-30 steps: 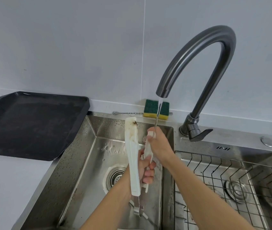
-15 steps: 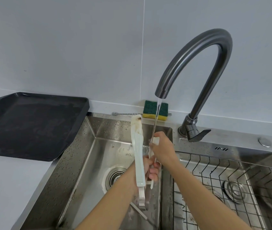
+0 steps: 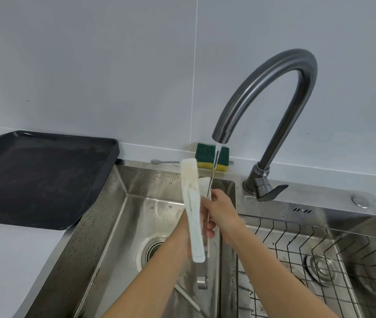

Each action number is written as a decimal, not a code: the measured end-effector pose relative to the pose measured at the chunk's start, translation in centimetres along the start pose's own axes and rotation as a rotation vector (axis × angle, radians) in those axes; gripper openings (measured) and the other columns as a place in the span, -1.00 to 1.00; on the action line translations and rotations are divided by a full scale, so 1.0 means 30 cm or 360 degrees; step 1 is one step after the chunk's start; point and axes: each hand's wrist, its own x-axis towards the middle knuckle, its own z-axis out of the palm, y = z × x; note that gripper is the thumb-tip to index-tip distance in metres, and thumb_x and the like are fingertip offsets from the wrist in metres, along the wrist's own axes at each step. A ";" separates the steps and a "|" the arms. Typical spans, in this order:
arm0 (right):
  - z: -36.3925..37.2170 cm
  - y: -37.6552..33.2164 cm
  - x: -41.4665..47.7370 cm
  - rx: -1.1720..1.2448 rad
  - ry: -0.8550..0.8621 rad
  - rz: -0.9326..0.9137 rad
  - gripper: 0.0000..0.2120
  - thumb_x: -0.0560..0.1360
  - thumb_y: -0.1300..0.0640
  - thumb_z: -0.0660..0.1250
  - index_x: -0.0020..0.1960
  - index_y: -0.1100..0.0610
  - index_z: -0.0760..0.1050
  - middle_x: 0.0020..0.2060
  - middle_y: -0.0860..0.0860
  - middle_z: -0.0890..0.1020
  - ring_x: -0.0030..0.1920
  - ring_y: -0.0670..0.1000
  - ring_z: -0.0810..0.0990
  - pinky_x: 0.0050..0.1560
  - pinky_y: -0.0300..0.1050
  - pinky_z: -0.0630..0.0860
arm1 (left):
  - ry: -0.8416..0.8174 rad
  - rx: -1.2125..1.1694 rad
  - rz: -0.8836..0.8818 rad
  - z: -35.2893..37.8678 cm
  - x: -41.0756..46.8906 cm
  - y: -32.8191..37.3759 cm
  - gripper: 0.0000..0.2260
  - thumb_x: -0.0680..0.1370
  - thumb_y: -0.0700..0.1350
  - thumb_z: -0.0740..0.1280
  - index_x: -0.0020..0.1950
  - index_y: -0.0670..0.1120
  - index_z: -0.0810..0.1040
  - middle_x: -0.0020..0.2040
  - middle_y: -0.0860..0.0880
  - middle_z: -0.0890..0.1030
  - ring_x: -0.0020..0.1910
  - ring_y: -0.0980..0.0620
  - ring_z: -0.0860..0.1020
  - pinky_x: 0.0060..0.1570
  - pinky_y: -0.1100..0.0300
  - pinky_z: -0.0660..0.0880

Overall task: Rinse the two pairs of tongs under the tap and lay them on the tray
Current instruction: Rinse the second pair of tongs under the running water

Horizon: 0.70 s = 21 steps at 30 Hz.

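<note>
I see both hands together: left hand and right hand grip white plastic tongs under the curved grey metal tap.

You had a stainless steel double-basin sink set into the white counter, its left wall beaded with droplets. A round metal drain strainer sat in the floor of the left basin. The right basin held a black wire rack, and a second round drain showed through its grid. A green-and-yellow rectangular sponge stood on the ledge behind the left basin, against the pale grey wall. A thin metal piece lay just left of it. A small round metal cap sat on the sink's far right.
</note>
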 end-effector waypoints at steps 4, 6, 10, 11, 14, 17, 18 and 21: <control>0.011 0.038 0.010 -0.0321 0.0427 -0.0307 -0.80 0.53 0.17 0.29 0.15 0.10 0.41 0.03 0.01 0.53 -0.13 -0.03 0.57 -0.15 -0.23 0.51 | 0.0141 0.0008 -0.0183 -0.059 0.014 -0.029 -0.71 0.63 -0.24 0.07 -0.30 -0.14 0.31 -0.56 -0.03 0.38 -0.72 0.14 0.29 -0.68 0.45 0.22; 0.000 0.033 -0.003 -0.0220 0.0504 -0.0457 -0.85 0.54 0.28 0.24 0.08 0.13 0.49 -0.03 0.00 0.56 -0.05 -0.06 0.54 -0.09 -0.32 0.42 | 0.0185 -0.0023 -0.0270 -0.092 0.021 -0.055 -0.68 0.64 -0.23 0.02 -0.32 -0.14 0.30 -0.63 -0.02 0.42 -0.74 0.12 0.32 -0.68 0.46 0.23; -0.019 0.011 -0.036 0.0402 0.0126 -0.0423 -0.91 0.54 0.27 0.25 -0.07 0.19 0.53 -0.24 0.09 0.60 -0.24 0.02 0.56 -0.22 -0.20 0.53 | 0.0335 0.0020 -0.0319 -0.094 0.035 -0.072 -0.65 0.60 -0.29 -0.05 -0.37 -0.15 0.27 -0.66 -0.08 0.37 -0.78 0.07 0.29 -0.69 0.48 0.22; -0.020 0.008 -0.043 0.0497 -0.0043 -0.0352 -0.91 0.52 0.22 0.29 0.00 0.21 0.52 -0.20 0.11 0.63 -0.22 0.04 0.59 -0.20 -0.14 0.55 | 0.0335 0.0030 -0.0310 -0.092 0.039 -0.079 -0.64 0.60 -0.29 -0.05 -0.38 -0.16 0.28 -0.65 -0.08 0.35 -0.78 0.07 0.28 -0.69 0.49 0.22; -0.026 0.026 -0.044 0.0810 -0.0428 -0.0131 -0.59 0.38 0.17 0.38 0.20 0.19 0.43 -0.17 0.10 0.67 -0.24 0.01 0.65 -0.24 -0.11 0.58 | 0.0223 -0.0001 -0.0365 -0.061 0.012 -0.083 -0.65 0.59 -0.29 -0.02 -0.38 -0.18 0.33 -0.65 -0.07 0.34 -0.76 0.08 0.30 -0.68 0.45 0.24; -0.028 0.036 -0.043 0.0711 -0.0504 -0.0030 -0.61 0.40 0.34 0.38 0.21 0.20 0.43 -0.15 0.14 0.63 -0.25 0.03 0.62 -0.23 -0.12 0.56 | 0.0209 0.0041 -0.0355 -0.021 -0.005 -0.092 -0.70 0.64 -0.19 0.04 -0.25 -0.22 0.36 -0.51 -0.11 0.37 -0.63 0.05 0.36 -0.71 0.39 0.31; -0.030 0.039 -0.043 0.0614 -0.0512 -0.0033 -0.67 0.42 0.38 0.36 0.16 0.22 0.47 -0.18 0.12 0.61 -0.27 0.01 0.59 -0.25 -0.15 0.52 | 0.0215 0.0075 -0.0334 -0.009 -0.014 -0.091 -0.70 0.65 -0.15 0.04 -0.22 -0.24 0.36 -0.44 -0.11 0.35 -0.56 0.04 0.36 -0.71 0.38 0.32; -0.039 0.043 -0.043 0.0449 -0.0513 -0.0046 -0.80 0.41 0.40 0.37 0.02 0.27 0.50 -0.32 0.07 0.51 -0.41 -0.06 0.46 -0.45 -0.25 0.37 | 0.0195 0.0221 -0.0329 -0.004 -0.015 -0.108 -0.74 0.62 -0.14 0.07 -0.23 -0.19 0.39 -0.39 -0.11 0.37 -0.49 0.04 0.37 -0.66 0.31 0.41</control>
